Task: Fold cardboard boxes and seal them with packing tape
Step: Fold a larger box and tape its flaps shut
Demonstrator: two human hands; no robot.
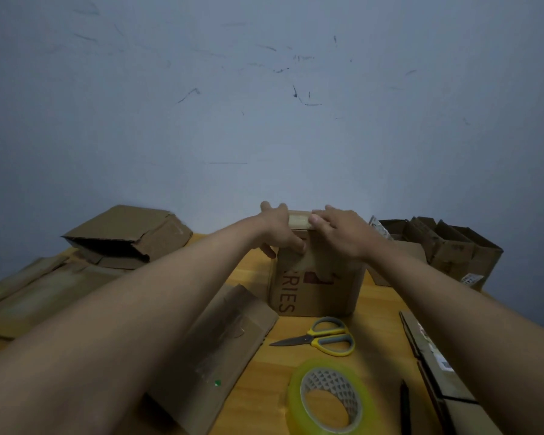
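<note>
I see an upright cardboard box (pixel 314 287) standing near the middle of the wooden counter (pixel 380 312), toward its far edge by the blue-grey wall (pixel 264 105). Its near face carries dark red letters ending in "RIES", running sideways, and a red mark beside them. A strip of tape (pixel 299 220) lies across the box's top edge and shows pale between my two hands.

My left hand (pixel 280 229) is on the upper left corner of the box, fingers curled over the top and down the near face, thumb low on the left side, so it grips the corner. My right hand (pixel 339 232) lies over the top right part of the box, fingers bent over the top edge with the tips right at the tape. It holds the box there, though I cannot tell how firmly it presses.

Near me on the counter lies a roll of clear yellowish packing tape (pixel 330 398), flat on its side. Just beyond it, between the roll and the box, lie scissors (pixel 321 337) with yellow and grey handles, blades closed and pointing left. A dark pen (pixel 404 403) lies right of the roll.

A flattened carton (pixel 214 350) lies under my left forearm, just left of the box. More flat cardboard (pixel 41 293) is spread at the far left, with a half-opened box (pixel 129 237) behind it. At the far right stand several open boxes (pixel 449 246), and a flat cardboard piece (pixel 434 365) runs along the right edge.
</note>
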